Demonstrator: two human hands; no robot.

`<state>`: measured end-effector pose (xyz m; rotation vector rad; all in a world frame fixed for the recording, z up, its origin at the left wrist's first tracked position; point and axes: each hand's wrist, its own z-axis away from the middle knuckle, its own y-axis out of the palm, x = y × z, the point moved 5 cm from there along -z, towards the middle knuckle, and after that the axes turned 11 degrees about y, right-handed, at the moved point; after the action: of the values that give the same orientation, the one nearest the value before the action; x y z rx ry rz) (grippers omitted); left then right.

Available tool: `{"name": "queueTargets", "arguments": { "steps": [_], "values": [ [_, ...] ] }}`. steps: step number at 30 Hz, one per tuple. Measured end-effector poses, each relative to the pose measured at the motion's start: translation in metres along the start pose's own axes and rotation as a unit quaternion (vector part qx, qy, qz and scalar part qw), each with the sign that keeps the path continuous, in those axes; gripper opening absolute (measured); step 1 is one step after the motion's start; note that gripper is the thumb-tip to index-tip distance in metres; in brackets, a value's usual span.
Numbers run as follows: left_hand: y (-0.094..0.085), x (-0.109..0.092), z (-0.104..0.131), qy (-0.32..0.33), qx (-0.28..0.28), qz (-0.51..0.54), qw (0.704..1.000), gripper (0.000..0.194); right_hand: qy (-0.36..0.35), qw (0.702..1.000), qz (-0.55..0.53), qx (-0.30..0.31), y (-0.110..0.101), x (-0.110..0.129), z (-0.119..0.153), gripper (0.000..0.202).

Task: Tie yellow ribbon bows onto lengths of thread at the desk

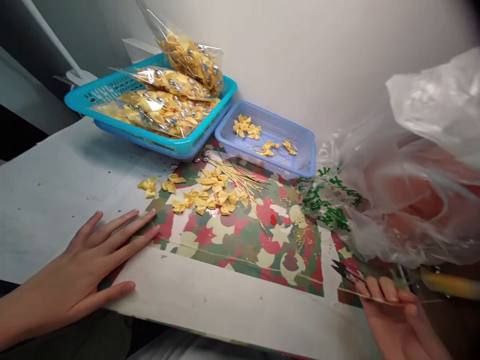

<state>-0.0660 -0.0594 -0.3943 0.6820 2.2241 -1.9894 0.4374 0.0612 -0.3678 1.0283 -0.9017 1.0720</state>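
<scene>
Clock taken from the middle of the view, 12 at the far side. Left hand (99,252) at 8 o'clock, palm down on the white table (217,295), fingers spread wide, tips on the edge of a patterned sheet (228,230). Right hand (393,315) at 4 o'clock, fingers curled narrow around dark snips (343,271), blades parted toward 10. A thin gold cord (217,254) ran from near the left fingertips, across the sheet's near part, to the right hand's fingers — could not tell whether the left hand pressed its end.

Yellow bows (225,197) lay loose just off the middle, toward 9; gold wire stems (240,175) fanned out beside them. At 11 stood a turquoise basket (93,100), clear bags (195,65) of bows and silvery pieces piled inside. Near 12 to 1, a lavender basket (309,155) held a few more bows, some on rings. A crumpled plastic bag (390,200) with green print filled 3 o'clock; beyond the right hand, a yellow object (450,284) — blurred.
</scene>
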Motion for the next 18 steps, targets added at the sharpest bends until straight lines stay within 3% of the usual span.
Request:
{"name": "queueTargets", "arguments": {
  "steps": [4, 8, 11, 16, 18],
  "values": [
    [-0.005, 0.003, -0.001, 0.004, 0.019, -0.012, 1.0, 0.078, 0.04, 0.989, -0.008, -0.139, -0.029, -0.021, 0.019, 0.03],
    [-0.005, 0.002, -0.002, 0.017, 0.026, -0.044, 0.999, 0.075, 0.037, 0.969, -0.009, -0.243, -0.038, -0.033, 0.034, 0.034],
    [-0.004, 0.007, 0.0, 0.025, 0.003, -0.043, 0.999, 0.08, 0.009, 0.968, 0.001, -0.25, -0.031, -0.04, 0.033, 0.035],
    [0.003, 0.007, -0.002, 0.14, 0.033, -0.08, 0.986, 0.079, -0.029, 0.971, 0.033, -0.236, -0.023, -0.052, 0.026, 0.037],
    [0.002, 0.007, -0.004, 0.126, 0.03, -0.093, 0.987, 0.076, -0.026, 0.973, 0.063, -0.219, -0.019, -0.054, 0.022, 0.037]
  ]
}}
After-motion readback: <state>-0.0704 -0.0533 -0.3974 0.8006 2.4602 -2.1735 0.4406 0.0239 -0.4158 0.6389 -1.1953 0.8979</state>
